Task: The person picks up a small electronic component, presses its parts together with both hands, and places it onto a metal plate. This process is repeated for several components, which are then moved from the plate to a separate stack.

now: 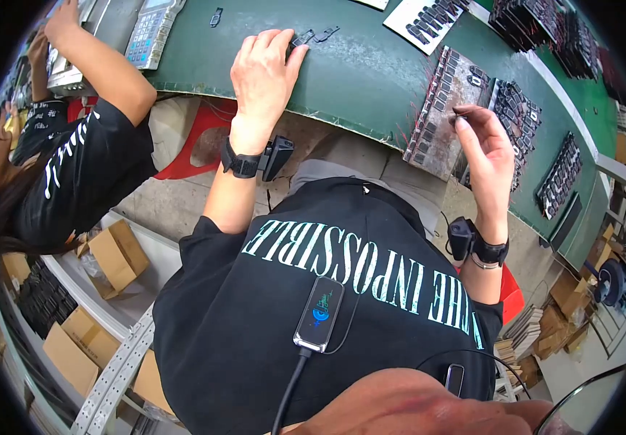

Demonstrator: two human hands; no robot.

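Observation:
My left hand [261,78] is palm down on the green worktable [360,80], fingers together. A small black plastic part [301,39] shows between its thumb and index fingertip. A similar black part [325,34] lies just right of it, and another [216,17] farther left. My right hand [490,151] is raised at the right, thumb and index finger pinched on a tiny dark thing too small to name. Below and beside it is a flat metal plate [461,94] with a row of dark rectangular pieces and thin red wires along its left edge.
Right of the plate lies a pile of black parts [517,119], then a black strip of parts [559,174]. A white sheet with black pieces [429,23] and stacked parts [537,25] stand farther back. At left, a co-worker's arm [110,61] is near a keypad device [152,32].

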